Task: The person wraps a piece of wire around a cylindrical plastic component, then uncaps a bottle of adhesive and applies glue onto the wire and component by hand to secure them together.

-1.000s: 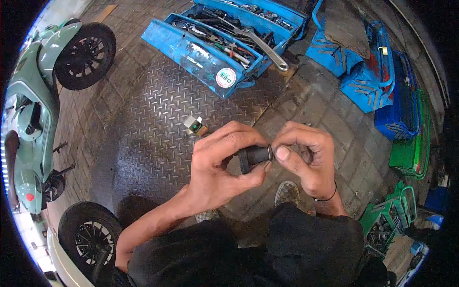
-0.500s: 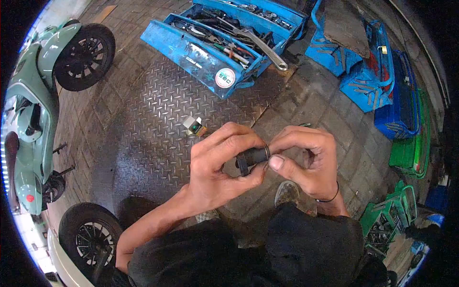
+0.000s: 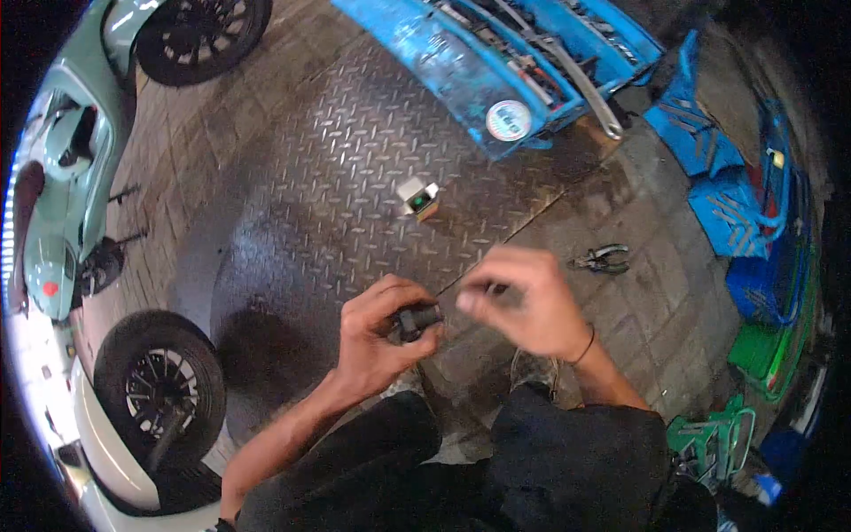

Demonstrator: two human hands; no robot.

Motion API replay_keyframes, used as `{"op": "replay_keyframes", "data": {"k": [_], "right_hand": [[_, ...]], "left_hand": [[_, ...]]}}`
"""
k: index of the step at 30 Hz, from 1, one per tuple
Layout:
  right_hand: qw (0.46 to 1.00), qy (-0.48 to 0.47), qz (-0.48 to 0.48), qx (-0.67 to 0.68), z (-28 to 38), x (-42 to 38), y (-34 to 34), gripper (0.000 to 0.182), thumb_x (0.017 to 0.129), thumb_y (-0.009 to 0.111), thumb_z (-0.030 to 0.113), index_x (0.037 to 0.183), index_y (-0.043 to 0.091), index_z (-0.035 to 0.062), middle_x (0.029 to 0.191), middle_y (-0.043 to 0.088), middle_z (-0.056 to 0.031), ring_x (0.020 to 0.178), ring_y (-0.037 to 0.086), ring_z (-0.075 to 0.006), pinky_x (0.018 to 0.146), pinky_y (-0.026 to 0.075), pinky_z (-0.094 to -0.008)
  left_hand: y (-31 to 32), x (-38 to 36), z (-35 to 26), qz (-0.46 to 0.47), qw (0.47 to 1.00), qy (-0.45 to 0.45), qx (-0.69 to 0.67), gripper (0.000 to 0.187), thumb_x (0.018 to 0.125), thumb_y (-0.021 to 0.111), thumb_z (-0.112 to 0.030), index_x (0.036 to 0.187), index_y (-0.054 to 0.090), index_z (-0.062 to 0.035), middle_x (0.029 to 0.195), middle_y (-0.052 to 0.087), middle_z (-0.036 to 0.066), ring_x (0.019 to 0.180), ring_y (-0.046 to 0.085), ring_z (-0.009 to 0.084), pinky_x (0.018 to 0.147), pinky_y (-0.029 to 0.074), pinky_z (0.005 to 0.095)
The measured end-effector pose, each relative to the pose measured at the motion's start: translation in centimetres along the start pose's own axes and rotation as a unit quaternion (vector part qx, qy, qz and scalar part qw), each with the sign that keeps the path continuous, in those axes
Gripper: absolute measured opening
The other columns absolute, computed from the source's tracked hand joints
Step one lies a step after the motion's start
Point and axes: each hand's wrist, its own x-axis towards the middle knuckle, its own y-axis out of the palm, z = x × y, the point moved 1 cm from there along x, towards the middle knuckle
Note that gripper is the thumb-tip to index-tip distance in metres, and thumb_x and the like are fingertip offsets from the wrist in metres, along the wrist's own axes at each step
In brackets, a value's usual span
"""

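We're in a scooter repair workshop, no doubt about it. Down on the ground there's a steel checker plate (image 3: 355, 177) set into a brick-paved floor (image 3: 638, 301), grimy and oil-dark. Up top, a big blue cantilever toolbox (image 3: 479, 62) lies wide open, trays full of wrenches, a long spanner (image 3: 585, 89) poking out. More metal toolboxes line the right edge, blue (image 3: 722, 208) and green (image 3: 771, 346). A pair of pliers (image 3: 603, 259) sits loose on the bricks, a small parts carton (image 3: 418, 197) on the plate. At the left, a mint-green scooter (image 3: 62, 177) is parked, and a black wheel (image 3: 160, 386) of another machine shows at the lower left.
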Motion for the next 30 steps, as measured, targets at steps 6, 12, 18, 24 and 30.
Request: {"op": "replay_keyframes", "data": {"k": [6,12,18,24,30], "right_hand": [[0.985,0.063,-0.130,-0.093,-6.2,5.6,-1.0,0.010,0.082,0.073,0.011,0.087,0.070,0.0032,0.082,0.065,-0.0111,0.076,0.065,-0.0267,0.069,0.050,-0.0374],[0.912,0.060,-0.024,-0.406,-7.6,12.2,4.3,0.019,0.082,0.074,0.025,0.088,0.074,0.0071,0.084,0.069,-0.0150,0.077,0.068,-0.0354,0.070,0.054,-0.0453],[0.899,0.088,0.013,-0.428,-8.4,14.2,4.7,0.027,0.081,0.074,0.030,0.084,0.074,0.0037,0.082,0.070,-0.0218,0.081,0.070,-0.0384,0.072,0.053,-0.0497],[0.909,0.117,0.047,-0.396,-8.5,15.3,4.5,0.031,0.077,0.078,0.033,0.084,0.073,0.0028,0.086,0.071,-0.0219,0.085,0.070,-0.0393,0.076,0.054,-0.0494],[0.898,0.113,0.023,-0.425,-9.3,15.7,4.6,0.045,0.071,0.082,0.045,0.085,0.070,0.0040,0.088,0.071,-0.0208,0.083,0.070,-0.0389,0.070,0.056,-0.0486]], "left_hand": [[-2.1,-2.7,3.1,-0.146,0.975,-0.162,-0.037,0.026,0.067,0.077,-0.003,0.091,0.067,0.0019,0.088,0.064,0.008,0.080,0.061,0.0162,0.071,0.048,0.0279],[-1.1,-0.8,8.1,-0.132,0.986,-0.099,0.041,0.027,0.068,0.077,-0.003,0.093,0.067,0.0009,0.086,0.063,0.007,0.078,0.061,0.0152,0.068,0.049,0.0292],[0.7,1.3,11.6,-0.095,0.981,-0.012,0.166,0.036,0.063,0.080,-0.008,0.096,0.067,-0.0023,0.093,0.065,0.013,0.094,0.064,0.0336,0.082,0.053,0.0397],[2.2,5.1,15.1,0.015,0.958,0.120,0.261,0.043,0.059,0.083,-0.013,0.098,0.066,-0.0045,0.098,0.061,0.012,0.127,0.048,0.0419,0.111,0.033,0.0602],[4.9,7.6,17.7,0.069,0.956,0.173,0.226,0.030,0.063,0.073,-0.012,0.090,0.069,0.0005,0.099,0.067,0.021,0.102,0.060,0.0410,0.097,0.045,0.0518]]}}
